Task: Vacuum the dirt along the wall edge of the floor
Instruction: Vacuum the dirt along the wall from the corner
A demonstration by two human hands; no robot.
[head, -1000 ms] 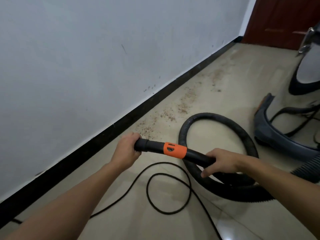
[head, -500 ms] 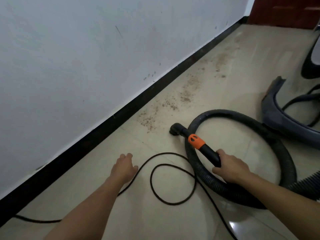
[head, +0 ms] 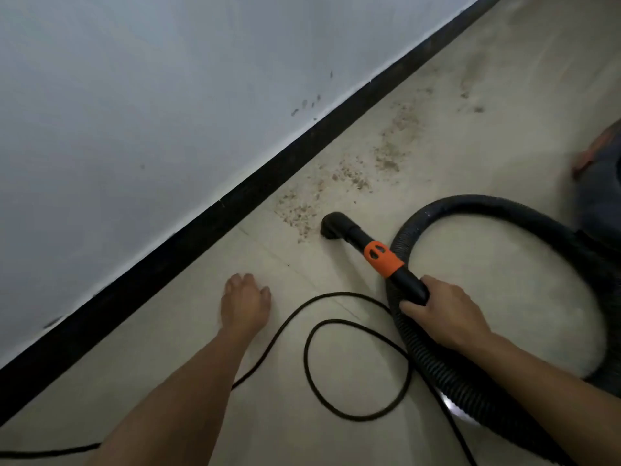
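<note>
two hands are seen. the right hand [head: 447,314] is clenched around the black vacuum wand [head: 408,284] behind its orange collar [head: 383,258]. the left hand [head: 245,306] is spread low over the smooth floor [head: 470,163], its fingers [head: 235,280] released and holding nothing. the nozzle [head: 332,225] is set at the edge of gritty brown dirt [head: 299,211] strewn beside the black baseboard [head: 201,227]. a ribbed hose [head: 437,361] and a thin looped cord [head: 336,412] are laid nearby.
</note>
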